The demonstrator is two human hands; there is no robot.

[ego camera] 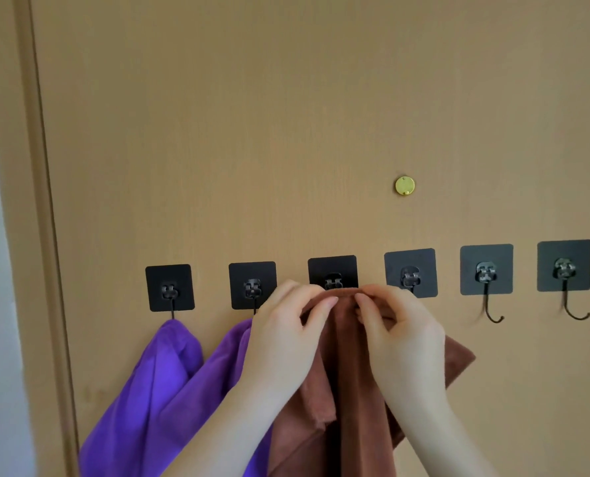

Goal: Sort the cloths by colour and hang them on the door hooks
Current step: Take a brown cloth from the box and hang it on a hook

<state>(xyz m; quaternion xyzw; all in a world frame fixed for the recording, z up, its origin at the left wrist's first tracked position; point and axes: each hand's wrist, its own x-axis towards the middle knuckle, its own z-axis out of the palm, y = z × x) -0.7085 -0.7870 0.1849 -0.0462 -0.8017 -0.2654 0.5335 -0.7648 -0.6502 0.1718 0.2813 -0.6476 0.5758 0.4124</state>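
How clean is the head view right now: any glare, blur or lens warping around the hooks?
Head view: light is soft and even, no hard shadows; the right-side hook pads look washed grey with sheen and the brass disc glints; the door frame bows from the wide lens; the left hand, right hand and brown cloth are reasonably sharp.

Six black hooks (170,288) run along the door (252,98), with part of a seventh at the right edge. Two purple cloths (155,373), one brown cloth (355,390), one brass disc (405,185).
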